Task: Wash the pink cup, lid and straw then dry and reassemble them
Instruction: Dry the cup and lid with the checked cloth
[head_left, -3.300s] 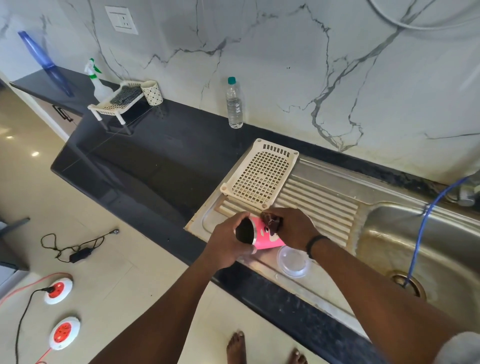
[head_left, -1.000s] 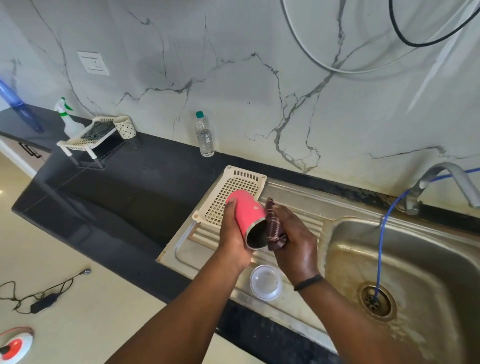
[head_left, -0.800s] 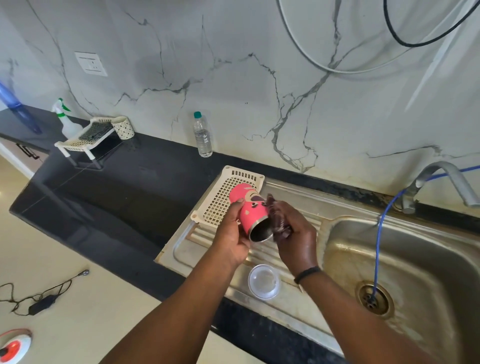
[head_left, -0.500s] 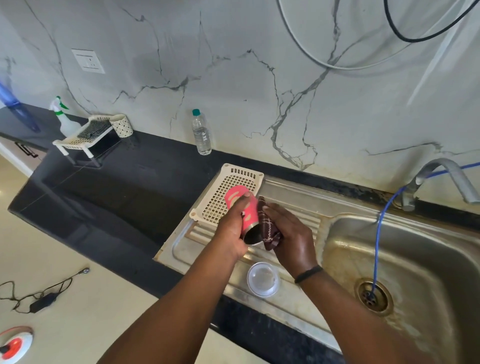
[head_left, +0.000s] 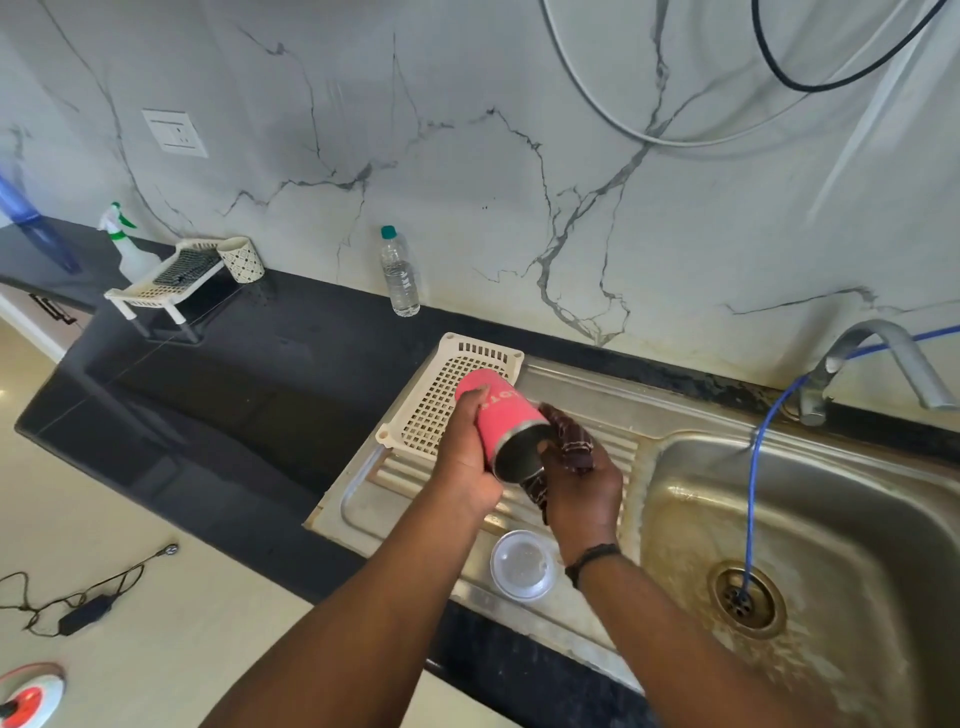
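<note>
Two hands work above the draining board: my left hand (head_left: 465, 457) has its grip around the pink cup (head_left: 498, 415), tilted mouth-down toward me so my right hand (head_left: 582, 480), clutching the dark cloth (head_left: 569, 439), reaches the rim; the lid (head_left: 522, 564) lies near the worktop edge below, the sink (head_left: 831, 519) open at right

Both forearms are bare, with no sleeves in view. A thin black band (head_left: 592, 556) circles the wrist just behind the right hand (head_left: 582, 478). The left hand (head_left: 465, 462) wears no ring, watch or band.
</note>
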